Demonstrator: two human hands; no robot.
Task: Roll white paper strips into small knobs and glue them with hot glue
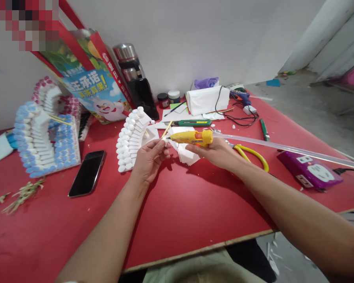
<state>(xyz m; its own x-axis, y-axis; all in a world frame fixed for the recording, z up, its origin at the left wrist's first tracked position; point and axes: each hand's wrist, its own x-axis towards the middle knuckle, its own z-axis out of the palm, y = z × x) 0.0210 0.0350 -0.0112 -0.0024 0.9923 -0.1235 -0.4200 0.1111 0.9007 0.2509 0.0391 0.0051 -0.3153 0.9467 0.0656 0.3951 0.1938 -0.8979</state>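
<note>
My right hand (211, 148) is wrapped round a yellow glue gun (184, 136), with a long clear glue stick (271, 144) running out of its back end. The gun's nozzle points left and meets a tiny white piece (166, 139) pinched in the fingertips of my left hand (153, 155); its exact kind is too small to make out. Just left of that hand stands a curved white model (129, 143) edged with rounded white tips. White paper pieces (187, 152) lie beneath the gun, and a thin yellow stick (167, 129) rests behind the nozzle.
Blue-and-white models (32, 137) and a phone (87, 173) sit on the left of the red table (177, 220). A printed bag (97, 86), a thermos (126, 53) and a green cutter (191, 123) are behind. Yellow-handled pliers (253, 151) and a purple power strip (309, 171) lie right.
</note>
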